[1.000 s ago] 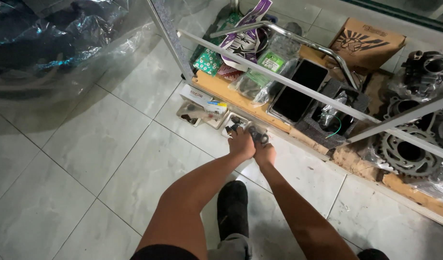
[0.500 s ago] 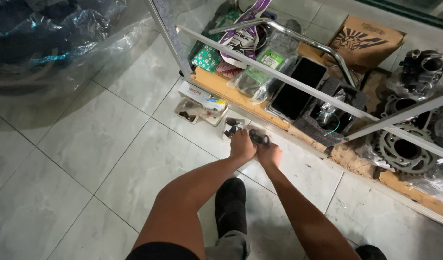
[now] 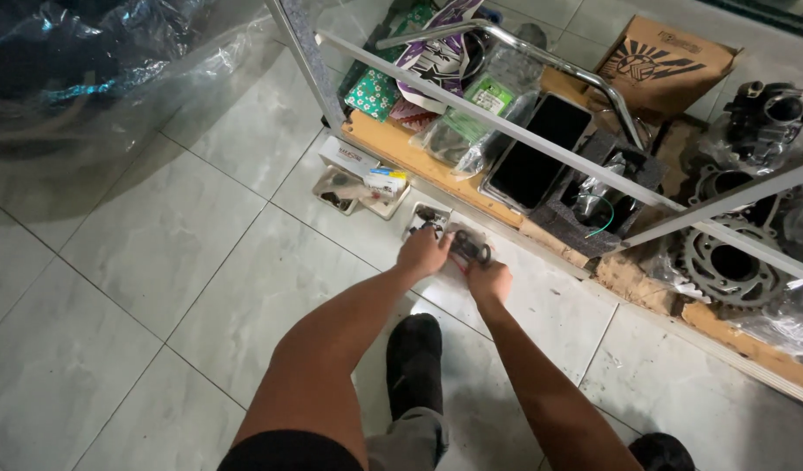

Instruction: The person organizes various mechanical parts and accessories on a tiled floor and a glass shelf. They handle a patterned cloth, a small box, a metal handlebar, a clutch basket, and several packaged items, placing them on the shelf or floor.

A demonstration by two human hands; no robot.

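Note:
Both my arms reach down to the tiled floor in front of a low shelf. My left hand [image 3: 421, 253] and my right hand [image 3: 489, 281] close together around a small dark metal part [image 3: 469, 248] that looks like a short chain piece. It rests over a clear plastic packet [image 3: 430, 216] lying on the tile. My fingers hide most of the part. My black shoe [image 3: 415, 359] stands just below the hands.
A small white box [image 3: 349, 157] and an open tray of little parts [image 3: 339, 189] lie left of the hands. The wooden shelf base [image 3: 416, 162] holds bagged parts, a black tray [image 3: 536, 163], sprockets [image 3: 728, 262], a cardboard box [image 3: 665, 65]. Metal rails [image 3: 506, 131] cross above. Plastic sheeting [image 3: 88, 78] covers the upper left.
The view shifted slightly. My hands stay together on the small part at the same spot on the floor, with the right hand drawn a little lower.

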